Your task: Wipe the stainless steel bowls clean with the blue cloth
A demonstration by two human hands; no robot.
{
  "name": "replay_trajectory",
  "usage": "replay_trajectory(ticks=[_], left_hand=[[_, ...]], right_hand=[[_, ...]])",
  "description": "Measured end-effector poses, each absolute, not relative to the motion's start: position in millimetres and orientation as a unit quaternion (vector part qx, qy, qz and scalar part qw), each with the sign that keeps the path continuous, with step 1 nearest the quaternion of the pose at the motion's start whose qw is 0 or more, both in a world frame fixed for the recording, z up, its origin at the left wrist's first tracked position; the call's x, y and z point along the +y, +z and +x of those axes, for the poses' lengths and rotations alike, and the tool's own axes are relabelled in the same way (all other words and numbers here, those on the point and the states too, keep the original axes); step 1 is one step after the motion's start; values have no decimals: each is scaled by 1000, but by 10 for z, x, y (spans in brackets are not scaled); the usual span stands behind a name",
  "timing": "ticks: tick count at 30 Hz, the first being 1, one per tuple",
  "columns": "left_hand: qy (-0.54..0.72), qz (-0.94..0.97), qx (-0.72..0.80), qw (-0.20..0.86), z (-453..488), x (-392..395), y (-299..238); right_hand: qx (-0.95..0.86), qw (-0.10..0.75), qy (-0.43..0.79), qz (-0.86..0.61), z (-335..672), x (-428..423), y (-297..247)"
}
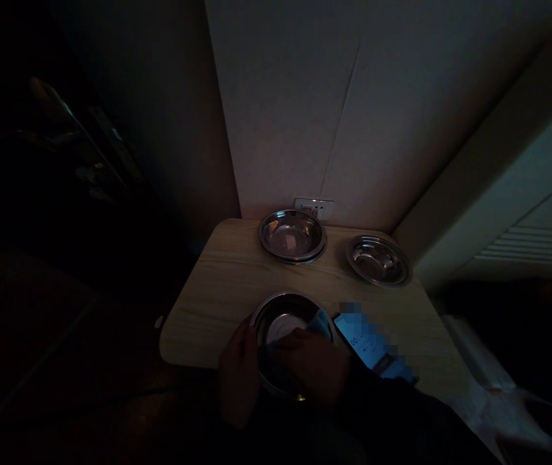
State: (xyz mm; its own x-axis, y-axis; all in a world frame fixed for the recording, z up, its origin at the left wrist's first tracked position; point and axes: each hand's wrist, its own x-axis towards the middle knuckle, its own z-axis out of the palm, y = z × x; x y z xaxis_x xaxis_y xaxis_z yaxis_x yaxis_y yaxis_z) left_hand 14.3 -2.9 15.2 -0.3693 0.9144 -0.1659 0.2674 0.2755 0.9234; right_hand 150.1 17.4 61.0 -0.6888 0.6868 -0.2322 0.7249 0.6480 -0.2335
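Note:
A shiny metal bowl (pixel 290 301) rests at the front of the small wooden table. My left hand (pixel 240 374) is closed on its left rim. Inside the bowl, my right hand (pixel 312 365) presses a blue cloth (pixel 321 321) against the metal; part of the cloth sticks out beyond the fingers. Dim light leaves the fingertips hard to make out. Behind the bowl sits a stack of metal bowls (pixel 291 239), with a small pale patch in the top one. To the right are more stacked metal bowls (pixel 377 261).
A lit phone (pixel 373 349) lies right of my right hand on the wooden table (pixel 208 290). A wall socket (pixel 315 208) is just behind the rear stack. A pale wall panel (pixel 489 187) borders the table's right side. At left is a dark door with a handle (pixel 57 137).

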Motion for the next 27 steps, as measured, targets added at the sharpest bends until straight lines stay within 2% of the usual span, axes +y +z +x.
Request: replay_trajectory(ticks=[2, 9, 14, 27], left_hand=[[436, 420, 704, 372, 150, -27, 141], [439, 426, 696, 375, 158, -37, 126], [445, 403, 708, 371, 192, -50, 101], [432, 378, 738, 354, 194, -26, 119]], right_hand=[[903, 74, -139, 400, 1422, 211, 556], [864, 29, -81, 496, 1262, 451, 477], [821, 27, -62, 566, 1315, 474, 457], [903, 54, -153, 397, 1364, 350, 542]])
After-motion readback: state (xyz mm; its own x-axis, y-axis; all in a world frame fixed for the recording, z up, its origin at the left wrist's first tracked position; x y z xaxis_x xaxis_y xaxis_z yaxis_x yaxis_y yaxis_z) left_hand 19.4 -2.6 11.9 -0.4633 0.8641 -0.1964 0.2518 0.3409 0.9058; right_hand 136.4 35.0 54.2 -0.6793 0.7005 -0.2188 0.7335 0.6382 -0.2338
